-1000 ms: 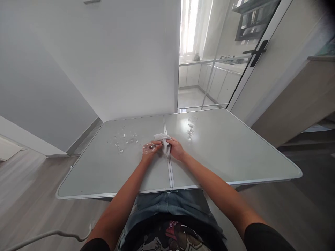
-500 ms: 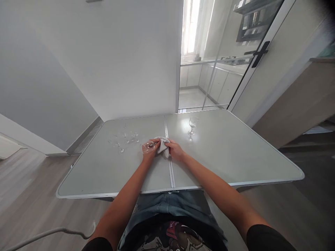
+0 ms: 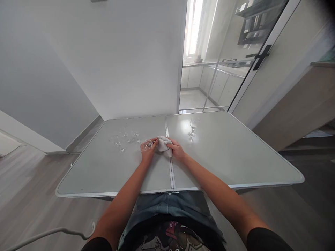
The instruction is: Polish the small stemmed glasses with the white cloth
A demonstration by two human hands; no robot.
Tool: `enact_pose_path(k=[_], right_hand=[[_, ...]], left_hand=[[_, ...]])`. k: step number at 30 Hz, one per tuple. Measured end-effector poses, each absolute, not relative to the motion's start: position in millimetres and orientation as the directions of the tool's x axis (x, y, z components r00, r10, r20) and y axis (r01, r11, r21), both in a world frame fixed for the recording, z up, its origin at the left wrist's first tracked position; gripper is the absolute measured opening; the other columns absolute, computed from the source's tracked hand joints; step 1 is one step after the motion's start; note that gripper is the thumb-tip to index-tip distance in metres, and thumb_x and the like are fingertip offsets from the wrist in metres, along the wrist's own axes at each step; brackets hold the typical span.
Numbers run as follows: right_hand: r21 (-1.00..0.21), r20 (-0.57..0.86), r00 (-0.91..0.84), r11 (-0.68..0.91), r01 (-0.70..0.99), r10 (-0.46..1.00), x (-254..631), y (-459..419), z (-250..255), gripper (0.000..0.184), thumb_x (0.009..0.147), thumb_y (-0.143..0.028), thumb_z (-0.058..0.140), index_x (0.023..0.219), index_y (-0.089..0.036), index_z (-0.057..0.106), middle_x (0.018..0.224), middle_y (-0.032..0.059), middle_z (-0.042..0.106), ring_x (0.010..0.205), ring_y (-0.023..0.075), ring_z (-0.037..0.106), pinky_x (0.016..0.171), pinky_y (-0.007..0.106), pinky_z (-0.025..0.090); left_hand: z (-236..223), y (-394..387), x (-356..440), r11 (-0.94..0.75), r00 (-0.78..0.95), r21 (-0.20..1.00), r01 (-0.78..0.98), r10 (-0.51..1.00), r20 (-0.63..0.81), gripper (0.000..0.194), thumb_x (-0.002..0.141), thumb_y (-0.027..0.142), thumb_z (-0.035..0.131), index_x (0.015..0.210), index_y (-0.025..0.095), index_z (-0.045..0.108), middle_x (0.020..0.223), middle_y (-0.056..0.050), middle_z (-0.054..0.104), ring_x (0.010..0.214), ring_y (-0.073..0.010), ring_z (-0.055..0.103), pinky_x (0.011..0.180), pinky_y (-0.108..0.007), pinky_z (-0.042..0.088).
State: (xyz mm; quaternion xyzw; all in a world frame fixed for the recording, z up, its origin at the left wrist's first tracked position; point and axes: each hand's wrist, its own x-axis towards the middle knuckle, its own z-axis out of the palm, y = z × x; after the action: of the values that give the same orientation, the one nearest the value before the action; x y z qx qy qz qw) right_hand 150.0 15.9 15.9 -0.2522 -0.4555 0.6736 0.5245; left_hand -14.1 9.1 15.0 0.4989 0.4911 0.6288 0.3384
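Note:
My left hand (image 3: 149, 149) is closed around a clear stemmed glass (image 3: 145, 145), which lies sideways with its bowl toward the left. A white cloth (image 3: 163, 144) is wrapped over the glass's other end, so its foot is hidden. My right hand (image 3: 176, 149) grips the cloth from the right, fingers bent into it. Both hands are over the table's middle seam, nearly meeting at the cloth. To the right, beyond my right hand, one clear stemmed glass (image 3: 193, 127) stands upright.
Several clear glasses (image 3: 126, 135) are grouped on the left half of the grey table (image 3: 110, 174). A wall (image 3: 136, 69) rises behind the table, with a glass door (image 3: 209, 83) at the back right. A pale cable (image 3: 57, 230) shows at the lower left.
The cloth has shifted in my right hand and now bunches more fully around the glass's end. My left hand keeps its hold on the glass. The view has tilted slightly.

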Motion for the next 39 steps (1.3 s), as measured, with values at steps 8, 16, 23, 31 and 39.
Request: enact_pose_path(k=[8,16,23,31,39], right_hand=[[-0.906,0.141,-0.363,-0.027,-0.422,0.921,152.0,14.3,18.2,0.048,0.068,-0.018,0.066,0.115,-0.025,0.074,0.114,0.0031,0.073,0.111,0.0253,0.06,0.098,0.037,0.045],[-0.912,0.261,-0.271,0.145,-0.385,0.927,154.4,18.2,13.5,0.067,0.066,-0.009,0.06,0.129,-0.031,0.068,0.139,-0.0019,0.063,0.133,0.0235,0.05,0.116,0.039,0.035],[-0.947,0.237,-0.368,0.129,-0.294,0.899,156.2,19.7,7.4,0.076,0.062,-0.006,0.057,0.135,-0.025,0.064,0.138,0.0024,0.063,0.13,0.0272,0.054,0.117,0.046,0.036],[-0.946,0.283,-0.339,0.202,-0.255,0.897,155.8,21.6,4.9,0.078,0.061,-0.005,0.056,0.135,-0.027,0.064,0.138,0.0016,0.063,0.132,0.0275,0.053,0.118,0.046,0.035],[-0.941,0.295,-0.271,0.229,-0.25,0.916,158.5,26.3,0.9,0.078,0.06,-0.006,0.054,0.134,-0.027,0.065,0.142,0.0017,0.06,0.136,0.0286,0.048,0.12,0.05,0.028]], left_hand=[[11.4,10.4,-16.2,-0.325,-0.219,0.944,0.056,0.918,0.329,0.022,0.075,0.042,0.082,0.087,0.025,0.078,0.1,-0.009,0.077,0.1,-0.0264,0.071,0.096,-0.044,0.054],[15.7,7.5,-14.4,-0.336,-0.197,0.942,0.027,0.922,0.334,0.021,0.076,0.04,0.081,0.089,0.023,0.078,0.1,-0.007,0.077,0.102,-0.0258,0.071,0.098,-0.043,0.054],[16.9,8.2,-15.1,-0.348,-0.266,0.937,0.015,0.902,0.34,0.024,0.076,0.041,0.082,0.091,0.022,0.078,0.101,-0.009,0.076,0.103,-0.0251,0.071,0.099,-0.044,0.053],[16.3,7.4,-12.9,-0.35,-0.197,0.937,0.019,0.917,0.346,0.022,0.074,0.04,0.082,0.087,0.022,0.079,0.099,-0.008,0.077,0.102,-0.0242,0.071,0.099,-0.04,0.053],[11.0,10.0,-16.9,-0.29,-0.191,0.956,0.041,0.937,0.292,0.026,0.073,0.041,0.083,0.089,0.02,0.08,0.098,-0.01,0.078,0.099,-0.0259,0.072,0.094,-0.041,0.055]])
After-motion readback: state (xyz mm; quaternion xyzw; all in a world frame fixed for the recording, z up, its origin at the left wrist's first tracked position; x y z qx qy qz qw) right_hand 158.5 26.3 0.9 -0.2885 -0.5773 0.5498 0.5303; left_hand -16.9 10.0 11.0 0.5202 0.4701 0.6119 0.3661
